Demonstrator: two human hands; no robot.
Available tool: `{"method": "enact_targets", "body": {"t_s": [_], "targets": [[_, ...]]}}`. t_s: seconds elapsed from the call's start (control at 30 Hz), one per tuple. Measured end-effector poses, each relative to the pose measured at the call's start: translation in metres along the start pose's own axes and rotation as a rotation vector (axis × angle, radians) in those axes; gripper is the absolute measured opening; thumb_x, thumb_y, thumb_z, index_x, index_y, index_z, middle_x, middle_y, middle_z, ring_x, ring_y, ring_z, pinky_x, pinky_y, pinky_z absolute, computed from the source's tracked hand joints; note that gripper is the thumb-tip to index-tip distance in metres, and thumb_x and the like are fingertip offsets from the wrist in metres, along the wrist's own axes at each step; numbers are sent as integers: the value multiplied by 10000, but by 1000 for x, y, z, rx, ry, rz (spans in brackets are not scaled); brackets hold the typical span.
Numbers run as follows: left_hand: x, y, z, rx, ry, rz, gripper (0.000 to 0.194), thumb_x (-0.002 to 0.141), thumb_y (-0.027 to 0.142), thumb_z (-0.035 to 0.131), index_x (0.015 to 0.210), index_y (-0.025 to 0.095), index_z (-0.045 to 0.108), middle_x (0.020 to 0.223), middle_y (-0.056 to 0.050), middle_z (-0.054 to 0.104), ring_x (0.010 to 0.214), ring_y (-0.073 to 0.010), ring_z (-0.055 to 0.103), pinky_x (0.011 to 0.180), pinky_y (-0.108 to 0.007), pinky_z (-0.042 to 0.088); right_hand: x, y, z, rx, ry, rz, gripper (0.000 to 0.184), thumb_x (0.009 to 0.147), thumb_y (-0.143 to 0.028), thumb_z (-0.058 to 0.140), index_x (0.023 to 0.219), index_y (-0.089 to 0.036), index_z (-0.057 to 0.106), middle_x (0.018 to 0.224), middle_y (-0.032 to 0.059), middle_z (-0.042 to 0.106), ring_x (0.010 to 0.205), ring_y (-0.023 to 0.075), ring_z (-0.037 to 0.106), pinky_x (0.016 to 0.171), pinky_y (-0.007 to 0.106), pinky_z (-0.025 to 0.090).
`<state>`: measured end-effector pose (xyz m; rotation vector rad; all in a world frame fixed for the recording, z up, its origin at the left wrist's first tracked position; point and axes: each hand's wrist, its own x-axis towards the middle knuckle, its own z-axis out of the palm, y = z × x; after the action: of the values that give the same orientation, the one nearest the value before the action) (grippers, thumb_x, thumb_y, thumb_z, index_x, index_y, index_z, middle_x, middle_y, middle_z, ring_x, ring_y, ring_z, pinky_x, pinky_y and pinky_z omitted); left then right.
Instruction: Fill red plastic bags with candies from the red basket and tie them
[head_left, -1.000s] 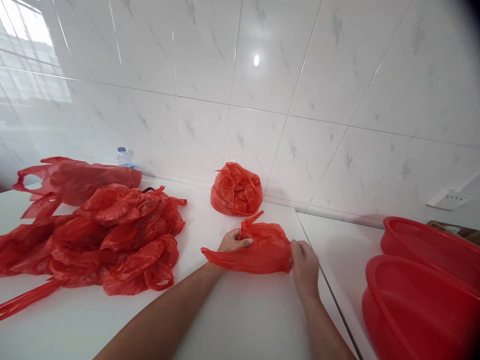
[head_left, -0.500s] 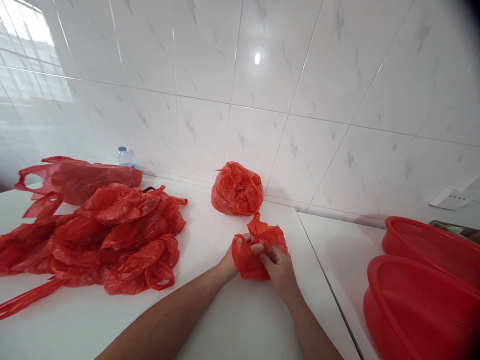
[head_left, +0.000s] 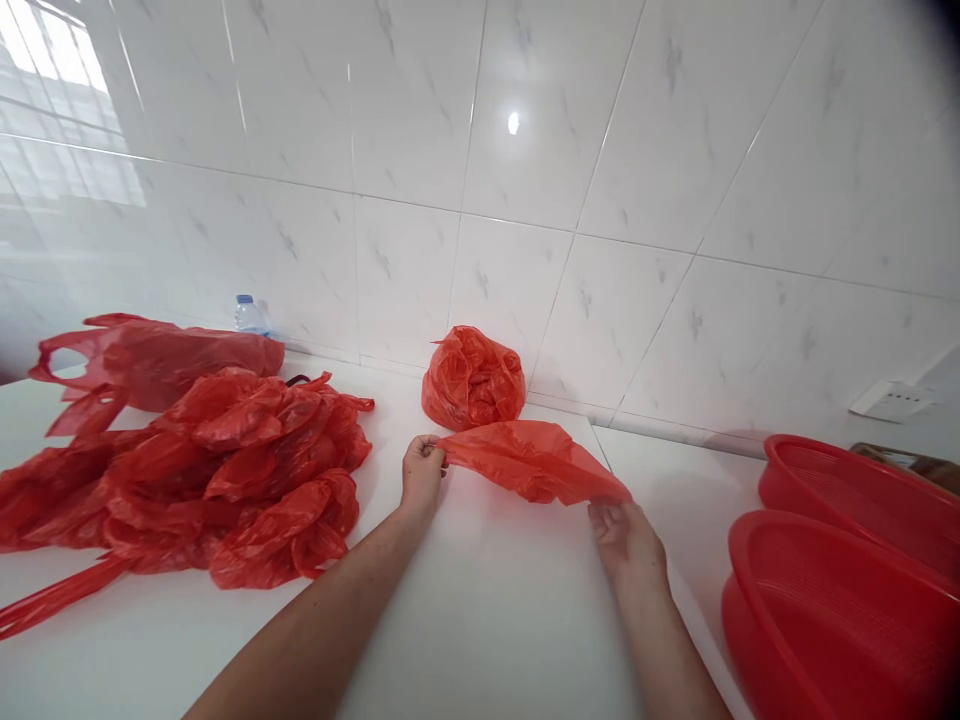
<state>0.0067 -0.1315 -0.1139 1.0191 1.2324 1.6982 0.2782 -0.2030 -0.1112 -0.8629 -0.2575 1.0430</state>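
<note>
A thin red plastic bag (head_left: 536, 462) is stretched sideways between my two hands, just above the white table. My left hand (head_left: 424, 470) pinches its left end. On the other side, my right hand (head_left: 624, 530) is closed on the bag's right end, partly covered by the translucent film. Behind the stretched bag, against the wall, stands a round red bag (head_left: 474, 378) stuffed with more crumpled red plastic. To the left of my hands lies a large heap of crumpled red plastic bags (head_left: 247, 450).
Two red plastic baskets (head_left: 840, 590) stand at the right. A clear bottle with a blue cap (head_left: 247, 312) is behind a bulging red bag (head_left: 187, 352) at the back left. The tiled wall (head_left: 525, 290) bounds the white tabletop (head_left: 480, 620), with a socket (head_left: 892, 400) at right.
My hands have moved apart, left hand to the left and right hand to the right. The bag that was bunched up between them is now spread out wide and pulled taut.
</note>
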Motion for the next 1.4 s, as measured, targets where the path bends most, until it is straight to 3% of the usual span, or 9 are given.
{"method": "enact_targets", "body": {"t_s": [0.1,0.2,0.37,0.53,0.8,1.0,1.13,1.27,1.4], "targets": [[-3,-3,2,126,-28,105,439,613,85,515,1041,186,532,926,-48,600,838,-182,588,708,-325,484,3,-2,-1,54,-10,54,95,738,-146,543,812,-193,581,755,-8,667,738,117,646,711,265,547],[-17,4,4,500,-186,535,674,615,11,524,1253,222,467,1310,-103,466,1246,-262,393,990,-439,366,4,-3,0,77,-17,113,128,747,-136,516,824,-198,598,780,-9,677,728,120,647,639,241,546],[-49,18,16,870,-578,1065,628,741,161,605,1330,265,413,1426,-107,374,1315,-308,307,1038,-496,285,-4,2,6,-46,-200,155,156,729,-220,571,871,-197,630,883,25,692,824,182,652,706,310,549],[-48,14,18,795,-573,780,235,857,152,411,947,208,621,854,-42,666,799,-180,597,763,-328,449,-11,0,12,-126,-241,144,211,699,-338,633,849,-189,635,809,16,681,740,181,640,661,302,537],[-39,21,13,341,-310,301,175,857,247,397,786,206,551,717,30,584,666,-125,513,612,-232,389,-12,-5,8,-411,-135,-132,336,596,-390,745,792,-186,564,705,-4,613,620,159,580,560,277,479],[-41,21,18,165,-260,189,164,833,255,423,709,188,506,661,33,500,632,-114,451,586,-219,373,-42,-9,29,-1070,125,-1028,318,748,-354,596,1007,-170,580,1054,109,560,1023,262,514,873,429,432],[-40,18,19,98,-257,166,167,825,273,446,697,182,505,659,33,492,623,-109,440,577,-215,369,-70,7,45,-1145,-167,-1428,175,812,-202,522,969,-166,590,1014,112,563,1029,232,516,908,409,428],[-39,15,21,-37,-307,85,170,790,312,496,692,176,527,636,39,502,584,-98,439,557,-208,376,-72,33,47,-1335,-430,-1331,220,861,-174,433,1006,-187,598,1070,99,577,1027,214,537,879,374,453],[-27,15,17,-156,-186,-32,170,718,329,537,658,173,509,596,45,501,528,-88,441,520,-204,373,-47,31,33,-1643,-212,-1019,307,849,-219,414,1090,-157,594,1122,144,571,1039,273,539,819,403,458]]}}
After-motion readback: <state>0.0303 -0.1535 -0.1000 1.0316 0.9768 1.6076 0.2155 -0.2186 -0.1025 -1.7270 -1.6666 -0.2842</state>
